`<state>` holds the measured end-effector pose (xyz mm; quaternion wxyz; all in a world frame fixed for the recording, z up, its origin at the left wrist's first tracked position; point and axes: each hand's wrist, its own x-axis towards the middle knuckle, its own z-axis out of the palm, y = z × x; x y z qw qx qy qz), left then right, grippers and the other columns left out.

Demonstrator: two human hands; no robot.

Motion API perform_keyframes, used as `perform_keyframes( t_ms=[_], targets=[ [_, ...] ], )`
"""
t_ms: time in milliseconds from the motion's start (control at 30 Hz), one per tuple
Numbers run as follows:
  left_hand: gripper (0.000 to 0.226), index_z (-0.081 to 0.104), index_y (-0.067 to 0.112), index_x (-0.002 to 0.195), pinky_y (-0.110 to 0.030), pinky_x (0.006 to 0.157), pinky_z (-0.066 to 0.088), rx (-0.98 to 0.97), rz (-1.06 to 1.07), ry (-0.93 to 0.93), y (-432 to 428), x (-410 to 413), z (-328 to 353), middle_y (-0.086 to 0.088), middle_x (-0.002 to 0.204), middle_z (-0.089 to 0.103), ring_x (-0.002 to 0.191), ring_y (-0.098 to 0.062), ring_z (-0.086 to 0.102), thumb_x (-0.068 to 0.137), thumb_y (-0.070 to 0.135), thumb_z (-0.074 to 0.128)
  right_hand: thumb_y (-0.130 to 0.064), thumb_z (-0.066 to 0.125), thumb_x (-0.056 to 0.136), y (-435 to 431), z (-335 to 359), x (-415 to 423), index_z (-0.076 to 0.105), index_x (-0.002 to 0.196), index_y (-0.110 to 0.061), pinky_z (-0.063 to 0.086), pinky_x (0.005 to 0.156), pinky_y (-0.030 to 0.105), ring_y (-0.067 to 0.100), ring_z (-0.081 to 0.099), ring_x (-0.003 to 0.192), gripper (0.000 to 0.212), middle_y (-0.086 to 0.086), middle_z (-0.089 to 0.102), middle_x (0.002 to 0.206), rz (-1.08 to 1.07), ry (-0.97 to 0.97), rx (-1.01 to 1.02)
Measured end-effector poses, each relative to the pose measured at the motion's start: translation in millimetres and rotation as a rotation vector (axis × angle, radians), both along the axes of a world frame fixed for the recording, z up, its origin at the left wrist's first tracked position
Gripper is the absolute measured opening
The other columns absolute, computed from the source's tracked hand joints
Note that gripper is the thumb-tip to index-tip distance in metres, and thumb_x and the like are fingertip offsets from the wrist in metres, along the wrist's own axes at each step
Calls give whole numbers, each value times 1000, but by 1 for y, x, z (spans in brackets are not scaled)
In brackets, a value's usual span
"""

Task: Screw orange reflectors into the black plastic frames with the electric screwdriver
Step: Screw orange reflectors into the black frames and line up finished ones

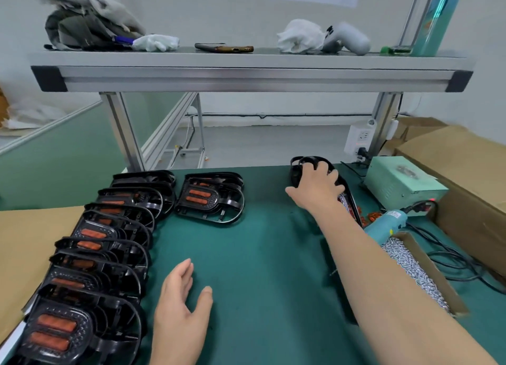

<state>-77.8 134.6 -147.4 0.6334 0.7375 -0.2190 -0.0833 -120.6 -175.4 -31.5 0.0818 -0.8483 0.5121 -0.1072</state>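
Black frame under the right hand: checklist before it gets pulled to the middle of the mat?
1. Right hand on the black frame: ok. Firm grip: cannot tell.
2. Left hand free and open: ok.
3. Middle of the mat bare: ok.
4. Screwdriver unheld, lying beside the right forearm: ok.
5. Screws on hand: ok.
6. Loose orange reflectors beside the frame: ok. Count: cannot tell.

the table mat (260,255) is deep green. the frames (232,200) are black, each holding two orange reflectors (198,196) ringed by a dotted pattern. the electric screwdriver (383,225) is light blue, the power box (402,184) pale green, the screws (405,260) silvery, the cardboard boxes (465,167) brown, the shelf (246,75) silver with black end caps (49,78).
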Motion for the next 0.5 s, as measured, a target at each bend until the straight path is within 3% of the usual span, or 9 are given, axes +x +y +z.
perform_keyframes(
  t_ms=[67, 133, 267, 367, 500],
  targets=[
    [59, 53, 26, 129, -31, 108, 38, -7, -5, 7, -1, 1, 0, -1, 138, 58, 124, -5, 56, 84, -9, 68, -59, 68, 83, -12, -6, -14, 25, 152, -18, 34, 108, 63, 47, 26, 141, 91, 15, 20, 157, -36, 82, 155],
    [57, 54, 23, 129, -32, 108, 38, -24, -12, 14, -1, 2, 0, -3, 138, 58, 124, -8, 56, 84, -10, 68, -58, 71, 81, -17, -16, -26, 23, 152, -15, 38, 107, 59, 46, 31, 138, 96, 16, 22, 155, -27, 153, 179],
    [52, 55, 17, 128, -34, 110, 37, -74, -42, 54, -1, 3, 2, -8, 138, 58, 125, -14, 56, 86, -12, 66, -30, 68, 80, -20, -26, -39, 32, 145, -12, 44, 101, 49, 38, 31, 131, 76, 18, 33, 140, -47, 153, 83],
    [49, 57, 15, 126, -32, 110, 40, -101, -54, 79, 2, 3, 3, -8, 137, 59, 124, -16, 57, 86, -13, 65, -26, 66, 75, -20, -23, -42, 35, 139, -12, 48, 88, 42, 36, 30, 125, 73, 18, 33, 134, -60, 93, 110],
    [45, 63, 21, 114, -16, 103, 42, -120, -76, 72, 2, 4, 9, -9, 135, 60, 122, -19, 59, 86, -15, 65, -26, 67, 73, -25, -15, -43, 43, 126, -20, 43, 78, 38, 36, 28, 122, 59, 16, 30, 130, -72, -31, 149]
  ],
)
